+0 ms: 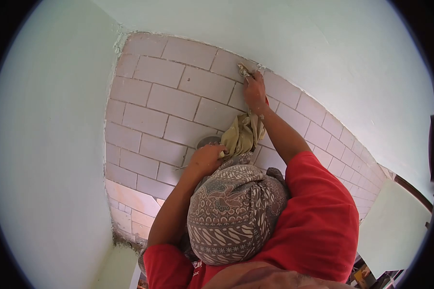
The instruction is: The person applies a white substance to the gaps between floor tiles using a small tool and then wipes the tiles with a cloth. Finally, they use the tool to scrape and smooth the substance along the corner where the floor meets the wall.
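My right hand [255, 91] reaches forward to the far edge of the tiles, where they meet the pale green wall. Its fingers are closed round a tool [243, 71] whose tip is smeared with pale paste; a bit of red shows beside the hand. Close in front of my knee, my left hand [208, 158] is closed, with a small pale bit at its fingertips that I cannot make out. Just beyond it sits a round grey container [209, 141], partly hidden. Olive cloth [241, 135] hangs bunched between my two hands.
Pinkish-white tiles [173, 99] with dark joints spread ahead. Pale green walls stand at the left [48, 144] and along the far side [323, 53]. My patterned-cloth knee [231, 216] fills the near middle. Assorted objects [364, 277] lie at the lower right.
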A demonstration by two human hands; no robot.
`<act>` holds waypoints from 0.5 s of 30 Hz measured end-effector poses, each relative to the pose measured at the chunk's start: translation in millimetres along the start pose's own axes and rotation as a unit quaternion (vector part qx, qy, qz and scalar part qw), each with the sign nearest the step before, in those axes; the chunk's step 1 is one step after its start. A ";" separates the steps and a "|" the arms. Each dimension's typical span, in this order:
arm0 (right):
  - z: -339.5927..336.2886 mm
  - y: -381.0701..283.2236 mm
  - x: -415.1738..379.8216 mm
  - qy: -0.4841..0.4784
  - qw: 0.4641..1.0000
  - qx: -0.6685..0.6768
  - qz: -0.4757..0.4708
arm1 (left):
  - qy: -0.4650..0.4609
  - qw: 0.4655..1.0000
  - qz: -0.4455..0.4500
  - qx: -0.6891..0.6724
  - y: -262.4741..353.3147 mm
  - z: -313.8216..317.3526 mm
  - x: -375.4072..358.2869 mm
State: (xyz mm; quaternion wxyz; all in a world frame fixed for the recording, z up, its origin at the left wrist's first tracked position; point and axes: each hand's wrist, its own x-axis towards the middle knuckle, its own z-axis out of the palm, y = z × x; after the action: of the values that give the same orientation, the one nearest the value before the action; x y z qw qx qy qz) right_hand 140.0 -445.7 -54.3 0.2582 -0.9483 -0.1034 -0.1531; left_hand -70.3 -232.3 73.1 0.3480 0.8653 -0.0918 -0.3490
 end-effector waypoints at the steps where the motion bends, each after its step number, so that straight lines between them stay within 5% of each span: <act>1: -5.7 1.9 5.1 0.004 1.000 0.018 0.022 | -0.003 1.000 0.002 -0.003 0.5 -0.8 -1.2; 5: 14.0 -10.4 15.6 0.094 0.993 -0.028 0.059 | 0.004 1.000 -0.002 -0.018 2.3 -5.6 -4.2; 12: 45.4 -136.7 -59.5 -0.167 0.952 0.180 -0.184 | -0.001 1.000 -0.019 -0.024 1.4 -2.5 2.8; 14: 51.4 -147.6 -72.9 -0.314 0.861 0.337 -0.214 | -0.043 0.998 -0.036 -0.001 7.6 -13.1 0.2; 15: 46.6 -148.2 -64.1 -0.237 0.897 0.325 -0.182 | -0.042 0.998 -0.041 0.000 4.8 -13.5 -0.7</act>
State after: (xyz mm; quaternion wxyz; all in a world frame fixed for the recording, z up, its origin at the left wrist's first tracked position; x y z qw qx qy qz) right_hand 50.5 -303.6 -46.6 0.4879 -0.7842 -0.3762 0.0739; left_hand -61.4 -228.3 83.6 0.3290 0.8531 -0.0710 -0.3986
